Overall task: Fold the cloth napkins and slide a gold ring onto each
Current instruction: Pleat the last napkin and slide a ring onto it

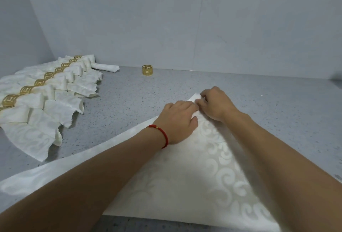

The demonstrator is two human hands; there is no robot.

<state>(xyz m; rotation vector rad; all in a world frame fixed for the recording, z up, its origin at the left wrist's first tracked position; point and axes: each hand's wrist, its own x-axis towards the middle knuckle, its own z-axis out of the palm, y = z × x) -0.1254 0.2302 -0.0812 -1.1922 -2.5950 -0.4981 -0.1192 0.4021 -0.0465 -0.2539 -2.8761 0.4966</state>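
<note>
In the head view, the napkin [194, 176] is spread on the desk [129, 98], its far corner pinched by the left hand [177, 120] and right hand [214, 104] together. The fold could skew if the smooth cloth slides (one ring [147, 70] waits apart).

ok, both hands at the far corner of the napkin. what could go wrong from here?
1. Both hands, left hand and right hand, work the far corner of the napkin; the unpinned near part could drag on the counter, skewing the fold.
2. The loose gold ring stands alone near the wall, a long reach that could disturb the fold.
</note>
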